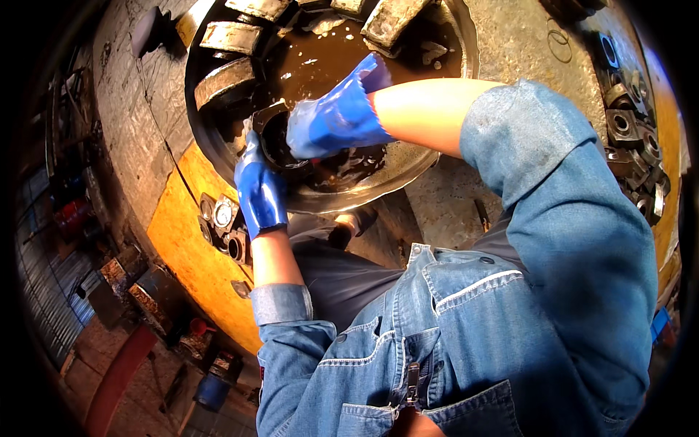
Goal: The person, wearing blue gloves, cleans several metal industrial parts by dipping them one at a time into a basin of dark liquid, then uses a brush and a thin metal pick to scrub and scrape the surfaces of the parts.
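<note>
A grey, stained floor (510, 44) spreads around the job, and from where I stand the biggest thing on it is the person, bent over in a rolled-sleeve denim jacket (466, 320) at six o'clock, with dark trousers (342, 275) showing below it. Just beyond the knees sits a wide, round metal basin (364, 197) holding murky brown liquid (313, 62). A yellow board (175, 229) lies beside it at about half past seven. Inside the basin, thick curved metal blocks (226, 81) line the wall from ten o'clock round past twelve, the one near one o'clock leaning inward. Both hands wear blue gloves. The right hand (331, 125) comes across from three o'clock, its glove cuff flared; the left hand (260, 191) reaches up from seven o'clock over the near rim. Between them, at about eight o'clock in the basin, is a dark hollow part (274, 140), its opening turned toward the right glove. The left grip is closed on that part's outer edge. The right glove is up against the opening, but its fingers are hidden, so I can't tell how that grip stands. Small metal fittings (224, 213) cluster on the board near the left wrist. A thin ring (560, 46) lies at half past two.
</note>
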A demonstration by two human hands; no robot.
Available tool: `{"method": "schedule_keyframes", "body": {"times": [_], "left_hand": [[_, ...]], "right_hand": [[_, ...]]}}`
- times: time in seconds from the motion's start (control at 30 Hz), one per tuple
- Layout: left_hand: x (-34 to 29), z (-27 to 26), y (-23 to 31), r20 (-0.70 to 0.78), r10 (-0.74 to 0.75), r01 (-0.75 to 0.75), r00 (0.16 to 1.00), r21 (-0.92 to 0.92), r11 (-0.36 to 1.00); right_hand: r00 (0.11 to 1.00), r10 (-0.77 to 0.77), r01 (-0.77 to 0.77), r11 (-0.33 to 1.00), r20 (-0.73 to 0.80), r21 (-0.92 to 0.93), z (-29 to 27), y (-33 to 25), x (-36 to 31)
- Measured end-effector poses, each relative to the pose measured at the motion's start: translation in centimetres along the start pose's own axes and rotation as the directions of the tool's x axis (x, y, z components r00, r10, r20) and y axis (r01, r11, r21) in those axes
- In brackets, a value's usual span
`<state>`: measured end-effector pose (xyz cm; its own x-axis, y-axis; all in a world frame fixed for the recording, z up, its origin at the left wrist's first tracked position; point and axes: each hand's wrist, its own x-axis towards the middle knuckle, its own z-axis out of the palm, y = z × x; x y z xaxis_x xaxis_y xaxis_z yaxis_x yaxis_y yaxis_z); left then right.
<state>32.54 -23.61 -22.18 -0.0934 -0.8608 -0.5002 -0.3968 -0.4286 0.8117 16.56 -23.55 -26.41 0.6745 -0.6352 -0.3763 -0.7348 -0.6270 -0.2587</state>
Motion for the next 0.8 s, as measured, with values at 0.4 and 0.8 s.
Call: {"method": "schedule_keyframes", "body": {"times": [0.4, 0.8], "left_hand": [[1.0, 1.7, 0.6, -0.034, 0.073, -0.077, 0.997, -0.124, 0.989], [2.5, 0.2, -0.3, 0.050, 0.051, -0.040, 0.997, -0.191, 0.981]], "right_hand": [[0.861, -0.062, 0.151, 0.979, -0.505, 0.138, 2.0, 0.7, -0.7], [0.860, 0.473, -0.490, 0.655, 0.194, 0.576, -1.9, -2.6, 1.2]]}}
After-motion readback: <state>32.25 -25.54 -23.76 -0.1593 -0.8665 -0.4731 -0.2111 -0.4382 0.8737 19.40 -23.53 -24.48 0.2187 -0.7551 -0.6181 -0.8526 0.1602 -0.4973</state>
